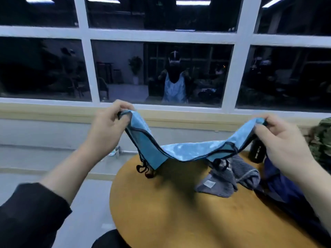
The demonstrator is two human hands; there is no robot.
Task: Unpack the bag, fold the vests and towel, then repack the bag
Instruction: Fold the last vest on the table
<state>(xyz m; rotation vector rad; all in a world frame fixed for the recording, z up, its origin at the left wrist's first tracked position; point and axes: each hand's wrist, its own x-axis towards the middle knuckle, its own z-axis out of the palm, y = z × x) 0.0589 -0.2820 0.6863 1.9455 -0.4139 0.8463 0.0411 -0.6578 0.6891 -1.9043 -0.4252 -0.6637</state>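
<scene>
A light blue vest (188, 151) with dark trim hangs stretched between my two hands above the round wooden table (170, 217). My left hand (107, 126) pinches one shoulder strap at the upper left. My right hand (279, 138) pinches the other strap at the upper right. The vest sags in the middle and its lower part drops toward the table. A grey striped towel (231, 178) lies crumpled on the table under the vest's right side. A dark navy cloth (286, 190), vest or bag I cannot tell, lies at the table's right edge.
A black sport bottle (257, 153) stands at the table's back right. A camouflage item (320, 140) sits at the far right. A window with white frames (161, 34) and a ledge run behind the table. Floor lies to the left.
</scene>
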